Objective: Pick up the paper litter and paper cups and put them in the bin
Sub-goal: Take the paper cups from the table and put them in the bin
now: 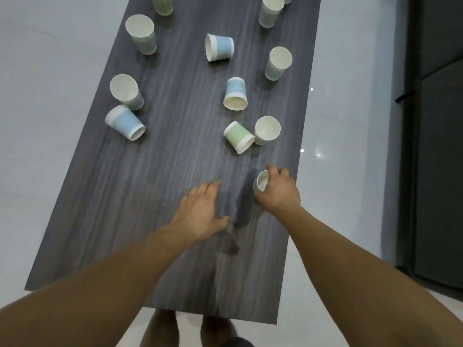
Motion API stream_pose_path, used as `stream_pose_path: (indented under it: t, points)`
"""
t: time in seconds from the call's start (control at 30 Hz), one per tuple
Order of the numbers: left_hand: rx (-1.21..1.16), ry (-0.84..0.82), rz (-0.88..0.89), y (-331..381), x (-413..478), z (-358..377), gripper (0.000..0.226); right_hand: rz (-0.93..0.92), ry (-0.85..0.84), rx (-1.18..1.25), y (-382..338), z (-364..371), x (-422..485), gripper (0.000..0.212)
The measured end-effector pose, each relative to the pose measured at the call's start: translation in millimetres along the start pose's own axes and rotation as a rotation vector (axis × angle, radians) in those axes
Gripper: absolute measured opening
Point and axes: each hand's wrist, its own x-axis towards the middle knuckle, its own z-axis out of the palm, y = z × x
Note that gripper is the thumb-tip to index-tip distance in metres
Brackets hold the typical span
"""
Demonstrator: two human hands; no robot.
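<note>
My right grip (278, 194) is clamping curled fingers round one paper cup, the held cup (261, 182), close to the right edge of the desk (150, 196). The cup is tilting, with its long axis running roughly left-right and its white mouth pointing left toward my left grip (200, 209). The fingers are hiding most of its wall, and I cannot tell whether it is touching the desk. The left grip is hovering just left of the right one, fingers straight and spread, holding nothing.

I am counting twelve cups in all. Just beyond the right grip a green cup (238, 136) is lying on its side, mouth pointing back toward that grip, touching an upright white cup (266, 130). Farther beyond, a near blue cup (235, 92) is lying with its mouth facing me. A far blue cup (219, 47) is lying with its mouth pointing left, and a right cup (278, 62) is standing. Well left of both grips, a left blue cup (125, 122) is lying beside a standing left cup (125, 91). Farthest off are a back-left cup (141, 33) and a back-right cup (270, 11). Two edge cups (162, 5) are being cut off by the top of the frame.
</note>
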Motion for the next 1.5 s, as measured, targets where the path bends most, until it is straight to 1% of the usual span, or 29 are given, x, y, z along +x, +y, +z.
stream_pose_path:
  t: [0.07, 0.13, 0.2, 0.3, 0.33, 0.37, 0.4, 0.47, 0.5, 0.53, 0.67, 0.77, 0.83, 0.97, 1.03, 1.1, 1.17, 1.27, 1.37, 1.5]
  points:
    - [-0.048, 0.031, 0.007, 0.5, 2.0, -0.8, 0.094, -0.053, 0.016, 0.135, -16.5, -1.9, -8.6, 0.068]
    - [-0.117, 0.068, 0.028, 1.1, 5.0, -5.8, 0.095, -0.145, 0.005, 0.293, -38.3, -6.6, -19.2, 0.072]
    - [-0.173, 0.114, 0.045, -2.3, 9.4, -14.4, 0.093, -0.240, -0.050, 0.338, -57.8, -11.0, -27.5, 0.074]
    - [-0.205, 0.181, 0.065, -15.5, 14.8, -26.2, 0.079, -0.296, -0.214, 0.434, -71.1, -18.1, -27.4, 0.083]
    - [-0.221, 0.196, 0.066, -20.8, 15.7, -29.3, 0.075, -0.309, -0.246, 0.457, -71.9, -20.2, -24.6, 0.082]
    - [-0.238, 0.207, 0.059, -26.6, 15.9, -31.6, 0.072, -0.320, -0.224, 0.445, -71.8, -21.9, -19.8, 0.078]
    - [-0.248, 0.217, 0.046, -33.2, 15.6, -33.3, 0.070, -0.315, -0.140, 0.394, -71.5, -23.4, -12.1, 0.074]
    - [-0.256, 0.223, 0.001, -50.2, 13.1, -32.1, 0.071, -0.266, 0.085, 0.195, -71.0, -25.4, 11.2, 0.067]
    - [-0.262, 0.215, -0.025, -59.4, 10.6, -29.5, 0.073, -0.245, 0.151, 0.085, -72.4, -25.8, 23.4, 0.066]
    - [-0.269, 0.201, -0.052, -68.5, 7.3, -26.2, 0.076, -0.232, 0.171, -0.012, -74.9, -25.2, 35.1, 0.068]
    - [-0.293, 0.159, -0.151, -96.7, -8.8, -12.4, 0.094, -0.219, 0.118, -0.288, -86.2, -12.1, 71.8, 0.073]
    - [-0.280, 0.188, -0.153, -108.6, -15.9, -8.5, 0.100, -0.135, 0.127, -0.357, -90.4, -3.0, 84.6, 0.076]
    - [-0.275, 0.215, -0.153, -114.6, -18.8, -10.4, 0.099, -0.105, 0.129, -0.366, -91.9, 0.8, 82.3, 0.073]
    - [-0.268, 0.238, -0.133, -118.2, -27.9, -20.2, 0.087, -0.149, 0.081, -0.370, -96.5, 11.3, 55.0, 0.068]
    - [-0.239, 0.276, -0.118, -119.7, -37.1, -28.6, 0.084, -0.192, 0.050, -0.349, -104.6, 14.5, 34.4, 0.069]
    - [-0.193, 0.321, -0.133, -120.9, -51.9, -39.1, 0.082, -0.244, 0.017, -0.274, -114.5, 13.8, 10.6, 0.071]
    - [-0.161, 0.361, -0.178, -121.7, -76.3, -50.4, 0.081, -0.332, -0.033, -0.172, -124.8, 11.9, -17.9, 0.073]
    - [-0.170, 0.447, -0.253, -119.8, -125.8, -64.3, 0.080, -0.449, -0.107, -0.064, -141.3, 5.5, -65.2, 0.069]
    - [-0.230, 0.546, -0.320, -111.4, -185.4, -70.6, 0.081, -0.599, -0.126, -0.065, -159.7, -5.1, -115.1, 0.067]
    - [-0.416, 0.641, -0.443, -99.4, -271.2, -63.4, 0.085, -0.818, -0.132, -0.179, -189.3, -11.9, -183.4, 0.065]
